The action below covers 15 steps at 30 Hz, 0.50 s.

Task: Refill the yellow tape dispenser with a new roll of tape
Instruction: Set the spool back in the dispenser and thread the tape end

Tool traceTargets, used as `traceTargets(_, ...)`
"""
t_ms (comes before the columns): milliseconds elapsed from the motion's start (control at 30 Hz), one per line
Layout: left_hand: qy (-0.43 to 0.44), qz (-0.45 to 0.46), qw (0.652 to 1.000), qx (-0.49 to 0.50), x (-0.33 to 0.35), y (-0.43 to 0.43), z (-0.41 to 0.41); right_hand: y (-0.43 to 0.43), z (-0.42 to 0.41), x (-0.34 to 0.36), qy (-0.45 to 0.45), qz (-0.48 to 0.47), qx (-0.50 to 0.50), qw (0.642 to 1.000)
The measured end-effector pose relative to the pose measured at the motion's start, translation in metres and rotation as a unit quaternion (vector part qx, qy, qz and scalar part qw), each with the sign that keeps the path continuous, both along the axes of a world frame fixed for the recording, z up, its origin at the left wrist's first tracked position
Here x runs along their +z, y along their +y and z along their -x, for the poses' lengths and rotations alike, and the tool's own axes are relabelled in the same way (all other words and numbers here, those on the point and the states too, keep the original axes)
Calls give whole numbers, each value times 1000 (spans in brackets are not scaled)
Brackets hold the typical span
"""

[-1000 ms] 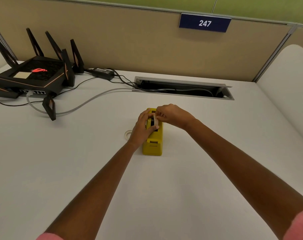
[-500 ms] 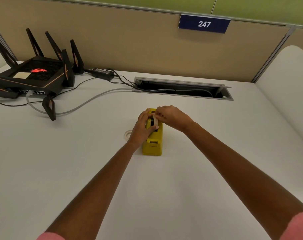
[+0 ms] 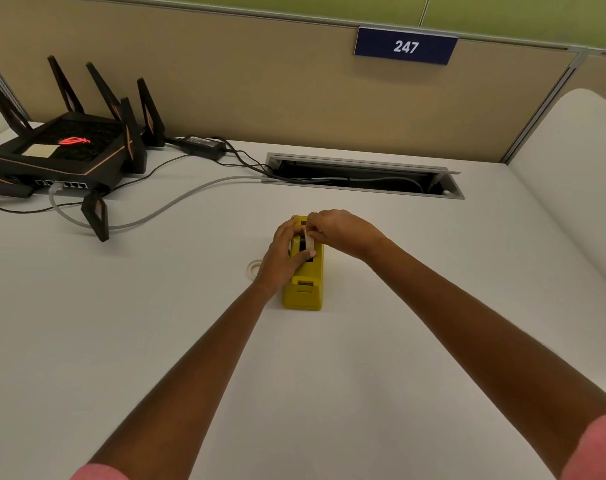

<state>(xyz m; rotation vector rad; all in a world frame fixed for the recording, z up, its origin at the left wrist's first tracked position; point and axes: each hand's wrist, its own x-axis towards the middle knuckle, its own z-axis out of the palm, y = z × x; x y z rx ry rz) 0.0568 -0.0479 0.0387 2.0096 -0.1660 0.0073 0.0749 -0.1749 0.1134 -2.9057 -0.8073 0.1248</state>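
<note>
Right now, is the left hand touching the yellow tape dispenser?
Touching. The head view shows the left hand wrapped against the left side of the yellow tape dispenser, its thumb lying across the top, with no gap visible.

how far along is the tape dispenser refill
Looks done: a ring like a spent core lies beside the yellow dispenser. In hand: left hand steadies it while right hand holds the tape roll at its slot. Left: seating the roll and threading tape.

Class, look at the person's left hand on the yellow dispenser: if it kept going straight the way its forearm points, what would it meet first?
The left hand already touches the yellow tape dispenser. Beyond it, probably the right hand's fingers; depth is unclear.
</note>
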Motion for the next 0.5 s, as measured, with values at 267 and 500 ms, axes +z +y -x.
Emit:
traceTargets(267,-1,7,1000,1,1,0,1,8,-1,-7,-23,8,-29,999)
traceTargets(500,-1,2,1000,-2,3,0,2,1,-2,-5,4,-74,-48,996)
